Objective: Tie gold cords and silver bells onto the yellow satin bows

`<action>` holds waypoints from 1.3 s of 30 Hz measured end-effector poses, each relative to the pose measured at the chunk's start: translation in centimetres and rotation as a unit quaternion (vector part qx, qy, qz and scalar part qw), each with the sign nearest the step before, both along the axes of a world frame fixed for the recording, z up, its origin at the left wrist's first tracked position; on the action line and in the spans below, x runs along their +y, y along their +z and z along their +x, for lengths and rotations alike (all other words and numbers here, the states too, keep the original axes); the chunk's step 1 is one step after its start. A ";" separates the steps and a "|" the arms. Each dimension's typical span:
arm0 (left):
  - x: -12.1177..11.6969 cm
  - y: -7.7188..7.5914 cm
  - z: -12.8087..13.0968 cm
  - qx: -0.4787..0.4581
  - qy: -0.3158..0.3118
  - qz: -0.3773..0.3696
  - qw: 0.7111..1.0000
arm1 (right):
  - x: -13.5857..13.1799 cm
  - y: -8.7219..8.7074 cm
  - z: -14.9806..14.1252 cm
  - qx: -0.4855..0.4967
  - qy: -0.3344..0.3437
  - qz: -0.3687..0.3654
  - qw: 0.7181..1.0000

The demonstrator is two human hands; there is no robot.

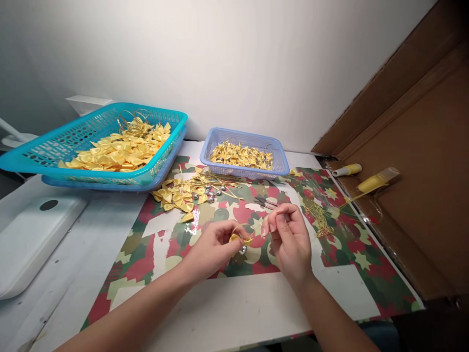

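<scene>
Left hand (214, 244): pinching yellow satin bow (234, 237) | right hand (292, 239): thumb and fingertip together, contents unclear | gap between | lilac plastic basket (242, 170) edge beyond

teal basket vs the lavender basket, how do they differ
The teal basket is bright blue-green; the lavender basket is paler purple-blue. The teal basket looks larger, the lavender basket smaller. The teal basket is stacked on a blue basket; the lavender basket stands apart. Both have perforated sides and hold yellow bows.
</scene>
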State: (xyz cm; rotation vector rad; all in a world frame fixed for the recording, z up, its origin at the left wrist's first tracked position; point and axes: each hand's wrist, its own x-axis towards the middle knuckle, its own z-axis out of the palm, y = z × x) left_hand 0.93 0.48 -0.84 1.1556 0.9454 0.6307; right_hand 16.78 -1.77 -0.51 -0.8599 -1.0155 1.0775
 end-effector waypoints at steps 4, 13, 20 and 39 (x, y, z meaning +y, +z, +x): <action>0.0 -0.4 0.0 0.003 0.004 0.021 1.000 | -0.2 0.0 -0.2 0.003 -0.003 0.025 1.000; 0.3 -0.1 0.0 -0.014 0.027 -0.012 0.999 | -0.5 -0.1 0.0 -0.030 0.016 0.074 0.997; 0.2 0.8 -0.4 -0.020 0.060 -0.062 0.996 | -1.2 -0.6 0.2 -0.180 -0.037 0.053 0.982; 0.3 0.6 -1.0 0.027 0.116 0.019 0.993 | -0.9 -0.2 -0.7 -0.418 -0.045 0.061 0.905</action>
